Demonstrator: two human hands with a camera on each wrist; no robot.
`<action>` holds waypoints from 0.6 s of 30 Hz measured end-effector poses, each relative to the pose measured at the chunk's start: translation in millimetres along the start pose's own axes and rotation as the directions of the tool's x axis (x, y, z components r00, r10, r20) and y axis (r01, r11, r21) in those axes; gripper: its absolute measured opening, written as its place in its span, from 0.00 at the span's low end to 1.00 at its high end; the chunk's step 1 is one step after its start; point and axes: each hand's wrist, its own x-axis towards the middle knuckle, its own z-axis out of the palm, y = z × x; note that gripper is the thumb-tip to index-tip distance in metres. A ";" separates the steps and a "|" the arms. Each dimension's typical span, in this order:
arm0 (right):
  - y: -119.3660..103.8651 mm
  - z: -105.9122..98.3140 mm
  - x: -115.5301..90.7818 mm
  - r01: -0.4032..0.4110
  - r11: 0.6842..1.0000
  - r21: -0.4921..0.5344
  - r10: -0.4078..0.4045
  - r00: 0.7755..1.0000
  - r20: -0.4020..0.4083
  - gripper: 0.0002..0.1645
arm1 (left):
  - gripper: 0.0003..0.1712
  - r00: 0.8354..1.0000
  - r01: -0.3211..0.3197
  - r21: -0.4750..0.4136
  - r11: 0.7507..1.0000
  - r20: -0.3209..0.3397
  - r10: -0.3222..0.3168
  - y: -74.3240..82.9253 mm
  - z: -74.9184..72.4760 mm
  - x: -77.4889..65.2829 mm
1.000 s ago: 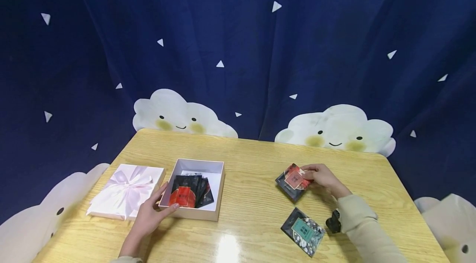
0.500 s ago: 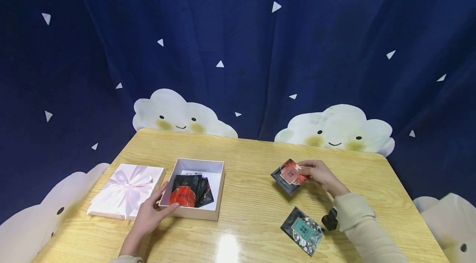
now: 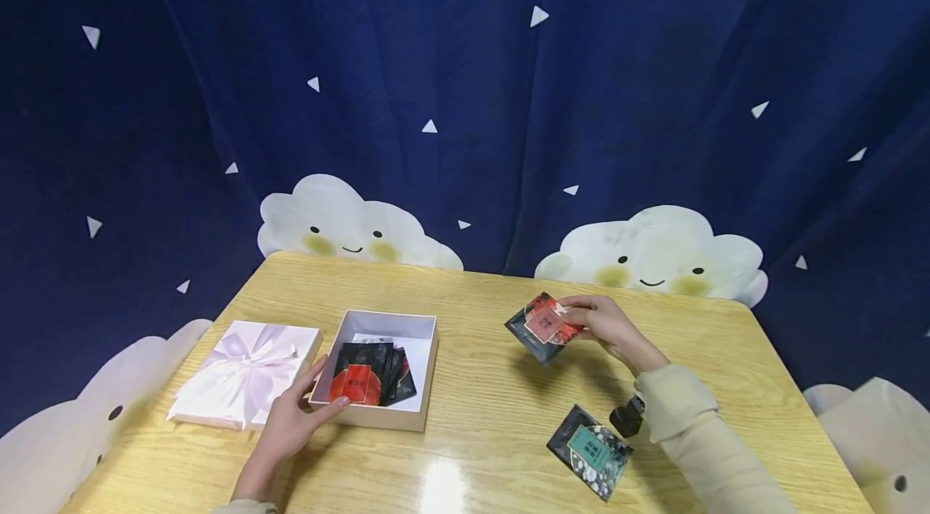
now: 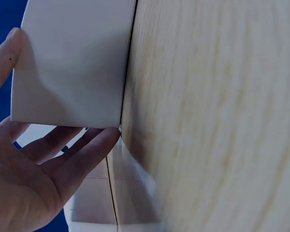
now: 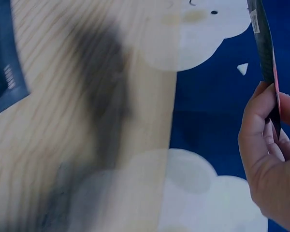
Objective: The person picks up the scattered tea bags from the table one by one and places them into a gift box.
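Observation:
My right hand (image 3: 606,324) pinches a flat black-and-red sachet (image 3: 534,334) between thumb and fingers, raised over the right side of the table. The right wrist view catches this sachet (image 5: 265,46) almost edge-on. Below it a black sachet with a teal label (image 3: 590,449) lies flat on the wood. On the left, my left hand (image 3: 294,417) holds the near left corner of a white gift box (image 3: 385,417), thumb at the front rim and fingers along the side. Inside that box lie several black sachets (image 3: 363,377), the top one with a red label.
Left of the box lies a white lid (image 3: 211,405) with a pale pink ribbon bow (image 3: 250,365). A black wrist camera (image 3: 628,415) hangs under the right sleeve. The wooden table (image 3: 465,296) ends at a dark blue curtain (image 3: 465,54) with clouds printed on it.
The right hand has lifted the black-and-red sachet off the table and carried it leftward and slightly away from me. The left hand and the box have stayed in place.

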 end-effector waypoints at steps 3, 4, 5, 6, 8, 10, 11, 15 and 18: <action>-8.3 6.3 -0.9 0.019 1.000 0.017 -0.019 1.000 0.022 0.25 | 0.42 1.000 0.000 0.006 1.000 -0.002 0.000 -1.1 0.0 -0.2; -10.6 8.2 -1.1 0.028 0.999 0.027 -0.029 0.999 0.033 0.25 | 0.42 1.000 0.001 0.004 1.000 -0.002 -0.001 -1.4 0.0 -0.4; -12.6 10.3 -1.2 0.037 0.999 0.036 -0.039 0.998 0.044 0.25 | 0.42 1.000 0.001 0.000 1.000 -0.002 -0.001 -1.8 0.1 -0.5; -14.4 12.4 -1.1 0.045 0.998 0.046 -0.047 0.997 0.054 0.25 | 0.42 1.000 0.000 -0.003 1.000 -0.002 0.000 -2.0 0.1 -0.7; -17.4 17.0 -0.6 0.059 0.996 0.063 -0.063 0.995 0.071 0.25 | 0.42 1.000 0.002 -0.011 1.000 -0.003 -0.002 -2.5 0.2 -0.9; -19.8 22.7 0.7 0.062 0.995 0.072 -0.068 0.995 0.077 0.24 | 0.42 1.000 0.006 -0.014 1.000 -0.003 -0.006 -2.5 0.2 -0.9; -20.8 25.8 1.5 0.060 0.995 0.074 -0.066 0.995 0.077 0.24 | 0.43 1.000 0.008 -0.014 1.000 -0.003 -0.008 -2.4 0.2 -0.8; -25.1 40.6 6.4 0.054 0.995 0.079 -0.060 0.996 0.071 0.23 | 0.43 1.000 0.016 -0.016 1.000 0.001 -0.016 -1.8 0.3 -0.2; -28.2 53.3 10.8 0.054 0.995 0.088 -0.059 0.996 0.065 0.22 | 0.43 1.000 0.018 -0.018 1.000 0.002 -0.018 -1.5 0.5 0.3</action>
